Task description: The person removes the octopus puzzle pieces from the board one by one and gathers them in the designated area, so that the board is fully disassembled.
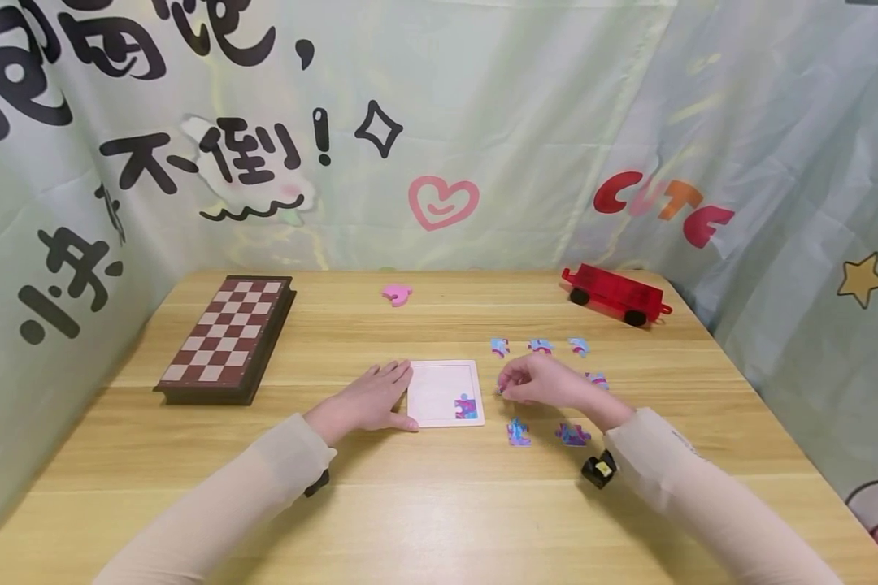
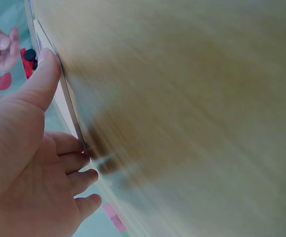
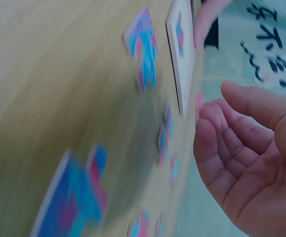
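Note:
My left hand [image 1: 376, 398] rests with extended fingers at the left side of a white square puzzle board [image 1: 432, 386]. Its thumb [image 2: 45, 79] lies along the board's near edge. One purple-and-blue puzzle piece [image 1: 465, 407] sits in the board's near right corner. Just right of the board hovers my right hand [image 1: 545, 380], fingers loosely bent. In the right wrist view thumb and fingertips stand apart with nothing between them. A puzzle piece [image 3: 165, 136] lies on the table by those fingertips, mostly hidden in the head view.
Loose puzzle pieces [image 1: 573, 435] lie around my right hand, several in all. A folded chessboard [image 1: 227, 333] is at the left, a pink piece [image 1: 397, 294] at the back. A red toy wagon [image 1: 615, 294] stands back right. Printed curtains [image 1: 527, 162] enclose the wooden table [image 1: 439, 512].

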Action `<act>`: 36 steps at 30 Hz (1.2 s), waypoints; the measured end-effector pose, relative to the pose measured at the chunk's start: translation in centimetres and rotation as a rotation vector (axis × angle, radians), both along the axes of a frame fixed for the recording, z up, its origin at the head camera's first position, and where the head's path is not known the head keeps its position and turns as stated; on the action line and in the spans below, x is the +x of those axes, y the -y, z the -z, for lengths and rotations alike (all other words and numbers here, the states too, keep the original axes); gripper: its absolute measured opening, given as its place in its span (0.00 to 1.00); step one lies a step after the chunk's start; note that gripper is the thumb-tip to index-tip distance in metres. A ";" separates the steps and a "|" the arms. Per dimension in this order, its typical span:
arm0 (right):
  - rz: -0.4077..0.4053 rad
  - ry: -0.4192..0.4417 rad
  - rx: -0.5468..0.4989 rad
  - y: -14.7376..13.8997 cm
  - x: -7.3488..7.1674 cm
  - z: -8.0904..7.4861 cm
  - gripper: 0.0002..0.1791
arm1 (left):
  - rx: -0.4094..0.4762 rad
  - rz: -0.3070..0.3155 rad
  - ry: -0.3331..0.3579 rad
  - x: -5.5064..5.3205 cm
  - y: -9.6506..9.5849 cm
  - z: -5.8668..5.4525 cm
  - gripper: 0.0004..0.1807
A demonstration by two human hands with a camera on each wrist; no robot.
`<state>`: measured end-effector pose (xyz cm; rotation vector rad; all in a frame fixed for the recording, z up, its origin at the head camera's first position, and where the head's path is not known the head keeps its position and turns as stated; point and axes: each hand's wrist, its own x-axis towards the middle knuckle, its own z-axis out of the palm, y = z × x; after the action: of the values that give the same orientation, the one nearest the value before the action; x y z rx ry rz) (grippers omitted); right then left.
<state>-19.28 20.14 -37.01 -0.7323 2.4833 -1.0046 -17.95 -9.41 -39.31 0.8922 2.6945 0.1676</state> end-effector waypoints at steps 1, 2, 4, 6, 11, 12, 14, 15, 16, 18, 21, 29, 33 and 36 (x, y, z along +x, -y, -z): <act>-0.005 -0.006 -0.001 0.6 -0.1 0.1 0.06 | -0.003 -0.001 0.000 0.0 0.0 0.0 0.50; -0.011 -0.007 -0.004 1.2 -0.1 0.2 0.07 | -0.003 -0.002 0.000 0.0 0.0 -0.1 0.50; -0.027 -0.011 -0.003 2.2 -0.2 0.5 0.07 | -0.006 -0.002 -0.004 0.1 0.0 0.0 0.50; -0.053 -0.019 -0.007 3.0 -0.3 0.8 0.07 | -0.010 -0.003 -0.007 0.0 0.0 0.0 0.50; -0.093 -0.059 0.019 4.4 -0.4 1.6 0.06 | -0.025 -0.003 -0.019 -0.1 0.0 0.2 0.50; -0.089 -0.067 0.033 4.5 -0.4 1.7 0.05 | -0.028 -0.004 -0.016 -0.1 0.0 0.1 0.50; -0.082 -0.089 0.062 4.9 -0.4 1.9 0.05 | -0.023 -0.005 -0.010 0.0 -0.1 0.0 0.50; -0.077 -0.097 0.074 5.0 -0.4 1.9 0.05 | -0.016 -0.004 -0.005 0.0 -0.1 0.0 0.49; -0.070 -0.102 0.083 5.2 -0.4 2.0 0.04 | -0.010 -0.004 0.001 0.1 -0.1 -0.1 0.49; -0.059 -0.113 0.102 5.4 -0.4 2.0 0.04 | 0.003 0.002 0.004 0.2 0.0 -0.3 0.50; -0.040 -0.109 0.120 5.6 -0.4 2.0 0.03 | 0.009 0.005 0.007 0.3 0.0 -0.5 0.50; -0.026 -0.094 0.128 5.7 -0.2 1.9 0.03 | -0.007 -0.013 0.003 0.0 -0.1 -0.1 0.49; -0.021 -0.107 0.109 5.5 -0.2 1.8 0.04 | -0.010 -0.011 0.002 0.0 -0.1 -0.1 0.50; -0.027 -0.116 0.080 5.4 -0.1 1.6 0.04 | -0.002 -0.013 0.004 0.0 -0.1 -0.1 0.50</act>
<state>-19.39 14.75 -38.62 -0.8178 2.5883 -0.8711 -17.98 -9.32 -39.23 0.8729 2.6964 0.1688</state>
